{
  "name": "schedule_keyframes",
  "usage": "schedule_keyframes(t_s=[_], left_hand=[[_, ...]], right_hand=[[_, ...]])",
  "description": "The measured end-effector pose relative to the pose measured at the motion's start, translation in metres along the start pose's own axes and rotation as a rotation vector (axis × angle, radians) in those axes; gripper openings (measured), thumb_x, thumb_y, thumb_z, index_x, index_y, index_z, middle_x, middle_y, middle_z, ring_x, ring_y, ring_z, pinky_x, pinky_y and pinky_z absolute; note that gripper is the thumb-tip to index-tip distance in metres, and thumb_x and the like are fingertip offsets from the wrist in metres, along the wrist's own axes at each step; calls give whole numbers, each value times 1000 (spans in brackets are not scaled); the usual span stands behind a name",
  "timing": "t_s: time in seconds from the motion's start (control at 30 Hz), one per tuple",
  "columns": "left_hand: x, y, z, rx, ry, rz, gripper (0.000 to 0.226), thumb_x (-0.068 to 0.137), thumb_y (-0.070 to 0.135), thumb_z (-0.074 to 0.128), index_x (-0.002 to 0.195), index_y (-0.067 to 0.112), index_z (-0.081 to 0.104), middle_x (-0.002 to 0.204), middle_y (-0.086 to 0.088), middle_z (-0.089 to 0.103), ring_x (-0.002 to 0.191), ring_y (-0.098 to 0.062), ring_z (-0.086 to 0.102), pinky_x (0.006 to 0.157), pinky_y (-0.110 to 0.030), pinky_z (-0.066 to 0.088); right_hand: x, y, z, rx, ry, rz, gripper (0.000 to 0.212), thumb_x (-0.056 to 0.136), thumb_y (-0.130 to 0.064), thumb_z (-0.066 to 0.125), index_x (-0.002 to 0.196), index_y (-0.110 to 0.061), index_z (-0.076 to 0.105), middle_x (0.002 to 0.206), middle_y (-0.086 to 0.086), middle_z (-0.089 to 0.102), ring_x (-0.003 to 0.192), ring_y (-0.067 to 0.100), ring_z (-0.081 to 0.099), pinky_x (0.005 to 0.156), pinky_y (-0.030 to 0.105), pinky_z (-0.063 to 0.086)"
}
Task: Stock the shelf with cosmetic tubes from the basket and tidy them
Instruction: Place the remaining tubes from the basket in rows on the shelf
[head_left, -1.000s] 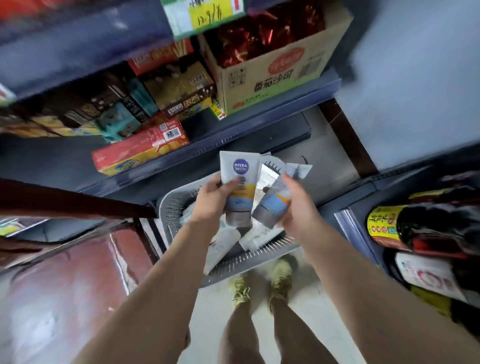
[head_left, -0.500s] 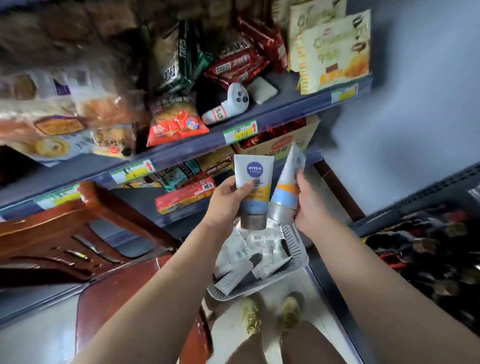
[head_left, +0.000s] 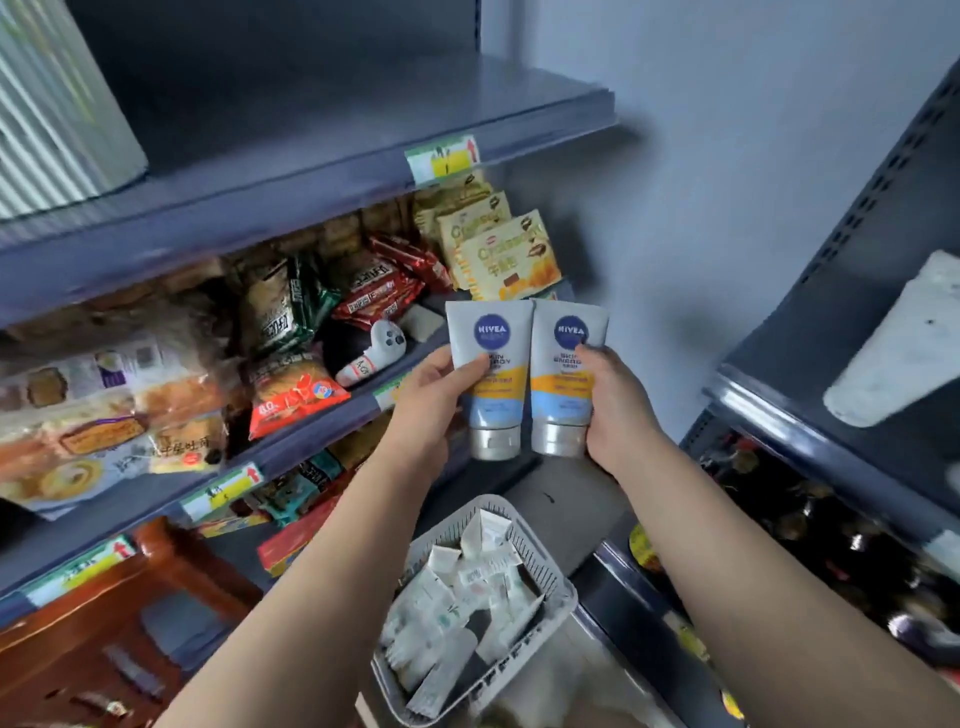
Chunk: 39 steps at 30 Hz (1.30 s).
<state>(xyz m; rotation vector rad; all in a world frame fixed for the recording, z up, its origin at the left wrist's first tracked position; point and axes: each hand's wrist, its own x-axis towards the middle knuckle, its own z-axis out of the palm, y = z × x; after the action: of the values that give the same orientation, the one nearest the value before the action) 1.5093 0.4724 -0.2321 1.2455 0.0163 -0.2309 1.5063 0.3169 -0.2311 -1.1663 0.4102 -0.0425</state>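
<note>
The left hand (head_left: 435, 400) is gripping one cosmetic tube (head_left: 491, 373) around its middle, and the right hand (head_left: 610, 402) is gripping a second tube (head_left: 565, 373) the same way, both upright with caps down, side by side and nearly touching. They are hanging in front of the snack shelf (head_left: 311, 431), below the bare upper shelf (head_left: 311, 171), with the basket (head_left: 550, 582) of more tubes beneath. The tubes are probably light, soft-walled and slightly slick, so holding mid-body near the stiffer cap end seems wise.

Glossy plastic tubes (head_left: 491, 374) (silvery caps), slotted plastic basket (head_left: 524, 670), matt painted shelf (head_left: 311, 171).
</note>
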Motion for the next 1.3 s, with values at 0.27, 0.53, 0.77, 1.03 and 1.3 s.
schedule_keyframes(t_s=[0.27,0.53,0.77,1.03,1.3], left_hand=[[-6,14,66,-6,-194,29,18,86,13,59,102,15,68,98,-8,71,86,-24,66,92,-49,48],[-30,9,140,47,-362,17,23,80,19,66,102,14,67,102,-10,70,96,-29,64,94,-49,46],[-74,-2,207,101,-516,45,8,87,12,59,89,17,65,76,4,70,65,-9,65,59,-20,53],[-154,-35,306,62,-792,-42,14,88,8,57,93,18,65,79,7,74,70,-7,69,64,-23,56],[-222,-76,413,92,-1006,-163,14,86,9,60,90,20,67,84,3,74,78,-14,69,78,-36,55]], right_hand=[[-41,-57,-55,99,72,-209,15,93,-14,47,80,-19,52,68,-4,68,60,12,65,59,26,51],[-95,-89,-122,164,235,-373,15,92,-10,49,84,-19,58,69,-5,70,60,10,66,60,26,54],[-168,-106,-187,258,332,-502,14,93,-9,50,92,-17,61,77,-3,72,67,11,69,63,26,57],[-270,-105,-270,263,528,-621,12,94,-11,48,96,-14,60,82,-1,74,74,12,69,68,27,58],[-355,-111,-356,254,774,-717,12,94,-11,48,89,-14,59,80,-1,74,73,11,69,68,28,56]])
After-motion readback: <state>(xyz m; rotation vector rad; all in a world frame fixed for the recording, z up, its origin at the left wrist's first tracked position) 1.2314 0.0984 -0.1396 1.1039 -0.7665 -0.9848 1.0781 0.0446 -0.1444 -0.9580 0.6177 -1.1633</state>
